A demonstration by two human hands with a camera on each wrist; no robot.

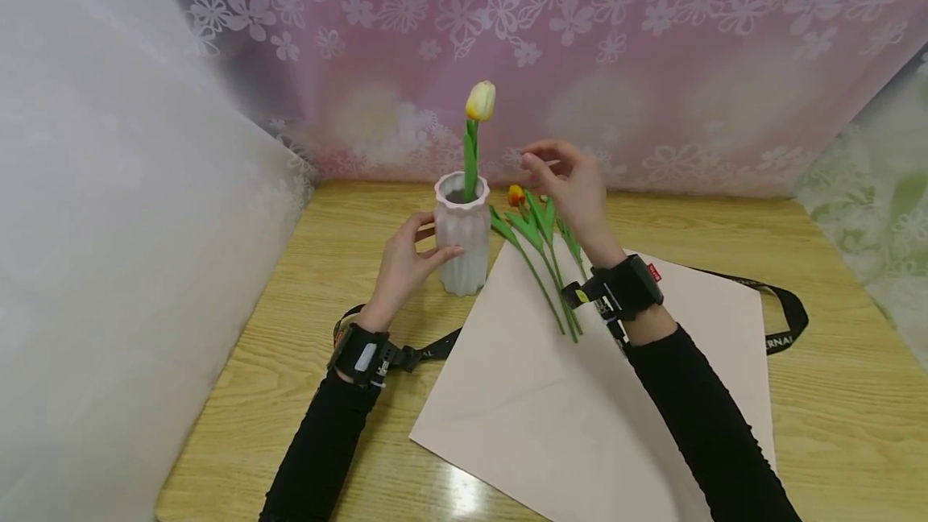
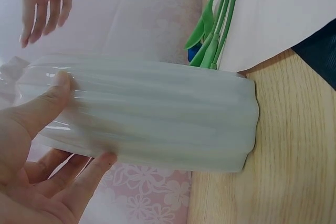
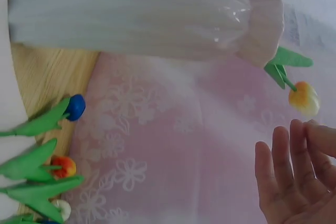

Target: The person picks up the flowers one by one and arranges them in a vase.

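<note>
My left hand grips the vase between thumb and fingers; my right hand, fingers loosely extended and holding nothing, hangs above and right of the vase. The pale tulip stands in the vase's mouth, its bloom well above the rim. If my left hand pushes sideways, the tall vase could tip; if my right hand sinks carelessly, it could scatter the loose tulips right of the vase.
</note>
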